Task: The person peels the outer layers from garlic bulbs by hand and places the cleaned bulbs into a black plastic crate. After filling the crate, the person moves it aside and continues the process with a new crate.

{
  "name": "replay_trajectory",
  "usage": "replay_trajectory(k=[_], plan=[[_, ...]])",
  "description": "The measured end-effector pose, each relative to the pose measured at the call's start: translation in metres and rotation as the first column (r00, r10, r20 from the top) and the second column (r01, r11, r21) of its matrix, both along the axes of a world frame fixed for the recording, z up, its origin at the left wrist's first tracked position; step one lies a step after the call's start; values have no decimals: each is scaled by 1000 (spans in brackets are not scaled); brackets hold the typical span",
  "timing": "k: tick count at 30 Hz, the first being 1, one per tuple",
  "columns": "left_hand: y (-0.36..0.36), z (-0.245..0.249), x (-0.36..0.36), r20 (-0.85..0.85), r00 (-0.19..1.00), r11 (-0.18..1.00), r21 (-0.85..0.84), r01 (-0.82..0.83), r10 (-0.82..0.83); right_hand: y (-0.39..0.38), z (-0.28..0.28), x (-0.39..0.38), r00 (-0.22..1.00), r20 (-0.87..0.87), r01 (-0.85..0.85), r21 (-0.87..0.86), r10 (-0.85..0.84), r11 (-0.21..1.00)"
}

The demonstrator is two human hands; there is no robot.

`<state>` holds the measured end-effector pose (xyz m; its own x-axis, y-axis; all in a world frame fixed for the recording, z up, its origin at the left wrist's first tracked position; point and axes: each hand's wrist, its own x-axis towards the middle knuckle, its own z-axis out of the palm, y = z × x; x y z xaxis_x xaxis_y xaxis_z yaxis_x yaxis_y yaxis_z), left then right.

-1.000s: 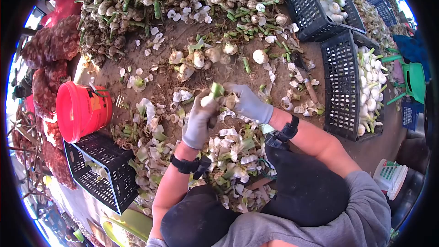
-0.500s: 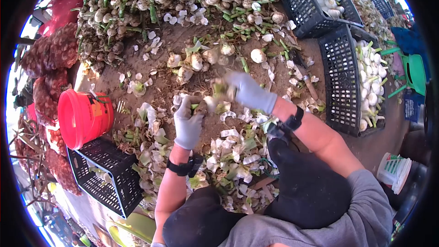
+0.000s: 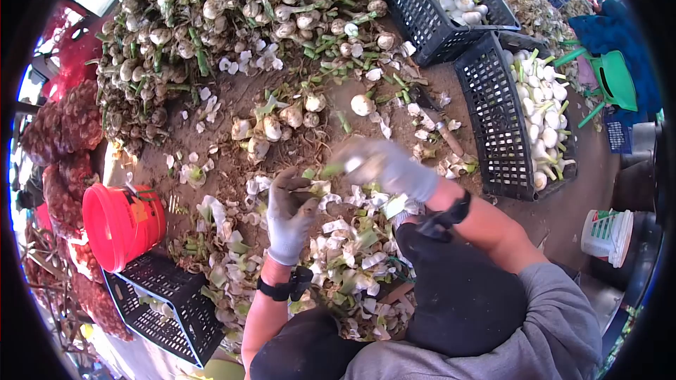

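My right hand, in a pale work glove and smeared by motion, is closed around a garlic bulb. A green stem end points left out of it. To the left, my left hand wears a glove with dirty fingertips. Its fingers and thumb are apart, and nothing shows between them. Beyond both hands lies a small group of dirty garlic bulbs, with one rounder bulb to their right. Peeled skins and leaves cover the ground between my knees.
A large heap of untrimmed garlic fills the far left. Black crates of clean garlic stand at right and far right. A red bucket rests by another black crate. A knife-like tool lies near the right crate.
The garlic bulb has moved right and away from my left hand, carried in my right hand. My left fingers have spread apart. The whole view has shifted slightly.
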<state>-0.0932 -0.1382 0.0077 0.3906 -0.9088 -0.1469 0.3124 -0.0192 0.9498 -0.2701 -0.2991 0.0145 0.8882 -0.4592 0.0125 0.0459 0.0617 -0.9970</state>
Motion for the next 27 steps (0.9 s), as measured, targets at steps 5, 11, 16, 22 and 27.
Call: replay_trajectory(k=[5,11,16,22,27], plan=[[10,-33,20,125,989,982,158,-100,81,-44,11,-107,654,636,-336,729,-409,596],[8,-57,12,63,977,919,356,169,-205,-88,-60,-36,850,-280,516,281,-445,809],[7,-80,18,160,959,929,327,172,-234,-111,-135,30,583,-543,41,-723,-604,689],[-10,-28,13,-215,975,977,211,-10,56,5,-86,72,972,-128,85,-582,-195,809],[5,-35,28,400,891,969,30,-246,214,32,-45,83,984,162,3,392,-72,920]])
